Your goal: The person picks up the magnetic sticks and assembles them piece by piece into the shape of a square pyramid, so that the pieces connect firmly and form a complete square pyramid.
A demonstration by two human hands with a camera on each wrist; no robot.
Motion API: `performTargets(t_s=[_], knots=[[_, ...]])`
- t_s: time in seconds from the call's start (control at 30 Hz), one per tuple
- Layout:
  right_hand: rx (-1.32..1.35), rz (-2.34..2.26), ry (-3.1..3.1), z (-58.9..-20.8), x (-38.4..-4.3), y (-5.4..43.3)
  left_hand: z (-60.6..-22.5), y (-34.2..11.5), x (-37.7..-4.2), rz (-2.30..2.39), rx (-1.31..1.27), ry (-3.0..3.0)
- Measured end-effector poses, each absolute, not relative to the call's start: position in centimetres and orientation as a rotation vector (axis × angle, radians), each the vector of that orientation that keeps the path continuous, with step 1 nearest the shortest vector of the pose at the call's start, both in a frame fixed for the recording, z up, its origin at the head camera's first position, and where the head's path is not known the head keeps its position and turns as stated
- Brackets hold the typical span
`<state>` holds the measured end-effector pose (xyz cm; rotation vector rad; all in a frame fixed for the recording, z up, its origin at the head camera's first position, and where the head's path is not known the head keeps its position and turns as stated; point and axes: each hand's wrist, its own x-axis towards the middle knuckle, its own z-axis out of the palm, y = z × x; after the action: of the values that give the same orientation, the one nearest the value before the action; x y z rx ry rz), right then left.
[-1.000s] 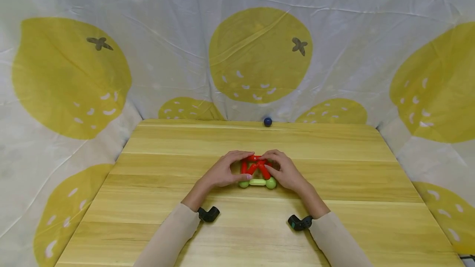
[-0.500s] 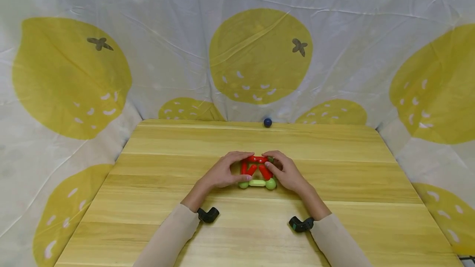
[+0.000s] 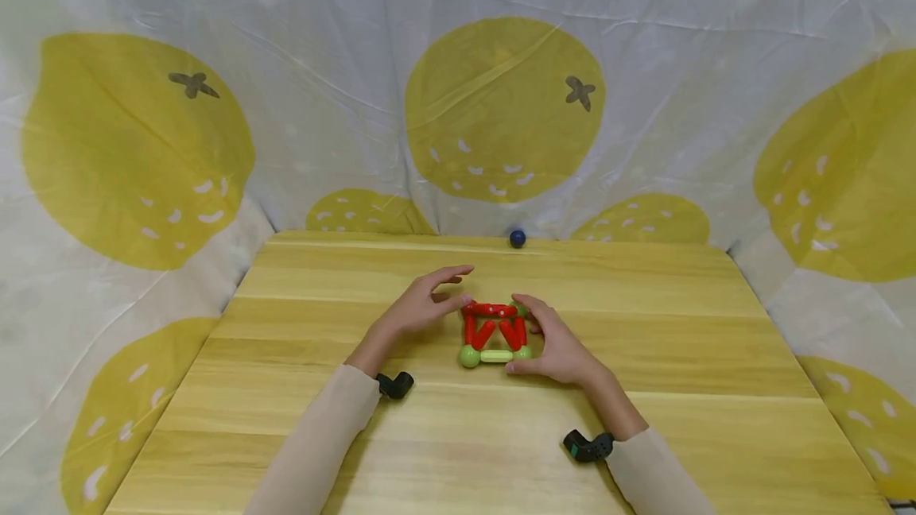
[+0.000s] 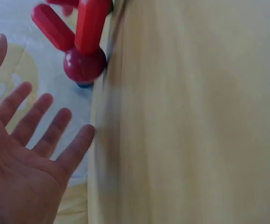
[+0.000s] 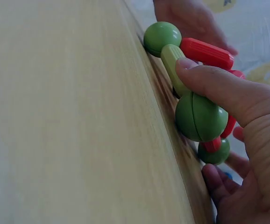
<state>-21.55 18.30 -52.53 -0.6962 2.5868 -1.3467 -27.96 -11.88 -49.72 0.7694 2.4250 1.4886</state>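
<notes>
On the wooden table sits a ball-and-stick toy frame. Its red sticks (image 3: pixel 509 334) and a pale green stick (image 3: pixel 496 356) join round green balls (image 3: pixel 469 356); a red ball (image 4: pixel 84 64) shows at one corner in the left wrist view. Two inner red sticks lean inward, their upper ends apart. My right hand (image 3: pixel 565 348) holds the frame's right side, thumb over the pale green stick and fingers around a far green ball (image 5: pixel 214 151). My left hand (image 3: pixel 415 307) is beside the far left corner, fingers extended and holding nothing; its thumb tip overlaps that corner, contact unclear.
A dark blue ball (image 3: pixel 518 238) lies at the table's back edge. Behind the table (image 3: pixel 458 435) hangs a white cloth (image 3: pixel 343 102) printed with yellow fruit, which also borders both sides. A black wrist camera (image 3: pixel 588 446) is on each forearm.
My left hand has let go of the frame and moved away to the left and back. The right thumb has shifted from the red sticks to the front. The inner red sticks now stand apart.
</notes>
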Motion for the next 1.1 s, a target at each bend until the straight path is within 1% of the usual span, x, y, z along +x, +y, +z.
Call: performTargets(t_s=[0.2,0.33,0.47,0.77,0.9,1.1], knots=[[-0.710,-1.338,2.619,-52.3,-20.8,18.8,-49.3,-10.8,-31.5,1.464,0.750,2.473],[-0.646,-1.348,2.620,-52.2,-20.5,19.2,-48.4,-8.9,-34.1,1.369,0.823,2.551],[-0.635,-1.332,2.598,-52.0,-20.3,19.6,-47.9,-6.8,-35.7,1.259,0.882,2.581],[-0.672,-1.340,2.562,-52.5,-19.7,20.1,-48.9,-3.7,-37.6,0.987,0.979,2.710],[-0.665,-1.361,2.565,-52.5,-19.7,20.1,-49.0,-3.1,-37.8,0.849,1.027,2.717],[-0.654,-1.363,2.556,-52.3,-19.8,20.0,-49.0,-2.5,-37.7,0.619,1.006,2.736]])
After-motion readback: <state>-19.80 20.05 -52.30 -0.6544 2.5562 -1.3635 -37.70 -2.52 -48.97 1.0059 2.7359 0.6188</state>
